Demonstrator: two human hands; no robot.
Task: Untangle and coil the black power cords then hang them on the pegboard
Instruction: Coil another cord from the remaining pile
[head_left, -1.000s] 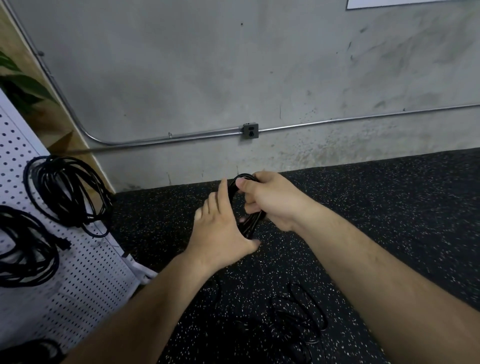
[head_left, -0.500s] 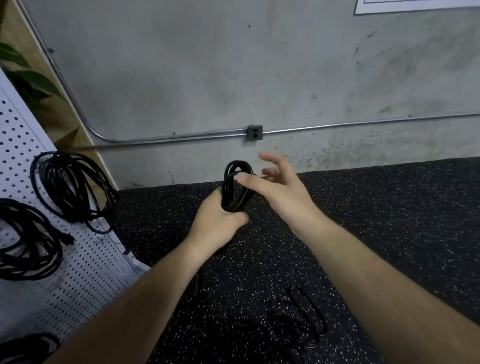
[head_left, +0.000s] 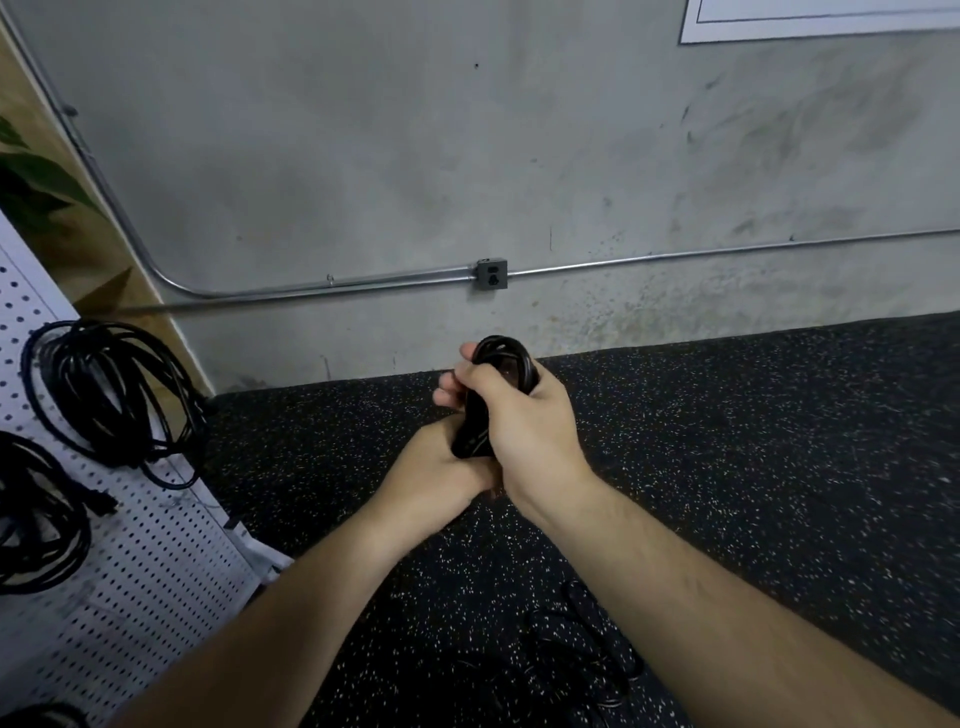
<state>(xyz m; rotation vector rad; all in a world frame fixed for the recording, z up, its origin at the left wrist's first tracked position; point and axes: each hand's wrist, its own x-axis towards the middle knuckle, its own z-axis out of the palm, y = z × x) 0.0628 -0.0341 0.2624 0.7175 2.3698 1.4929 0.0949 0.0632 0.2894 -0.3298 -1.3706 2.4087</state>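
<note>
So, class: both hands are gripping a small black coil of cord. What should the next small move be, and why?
Probably swing the coil left toward the pegboard. The right hand and left hand grip it in a tight bundle, no loose tail shows, and other coils already hang there.

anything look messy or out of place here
Yes. A loose black cord lies tangled on the floor at the bottom of the view. On the pegboard, the top coil hangs slack, one loop drooping under the bundle. The held coil looks neat.
</note>
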